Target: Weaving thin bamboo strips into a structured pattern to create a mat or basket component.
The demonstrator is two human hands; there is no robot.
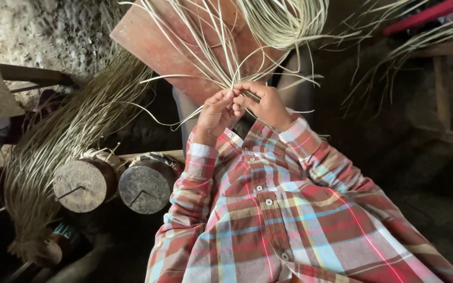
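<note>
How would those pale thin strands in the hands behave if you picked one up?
Probably floppy: the pale strands arc and droop away from where the left hand and right hand pinch them. Likely very light, being so thin. Springy rather than limp, since loose ends curve outward.

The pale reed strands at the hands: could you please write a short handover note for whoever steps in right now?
Left hand: pinching the pale thin reed strands at the point where they cross.
Right hand: fingertips closed on the same crossing, touching the left.
Strands fan up over a reddish flat board; a long loose bundle of straw-coloured reeds lies to the left, beside two round wooden log ends.
Done: several strands gathered at one point. Left: no woven section shows yet.
</note>
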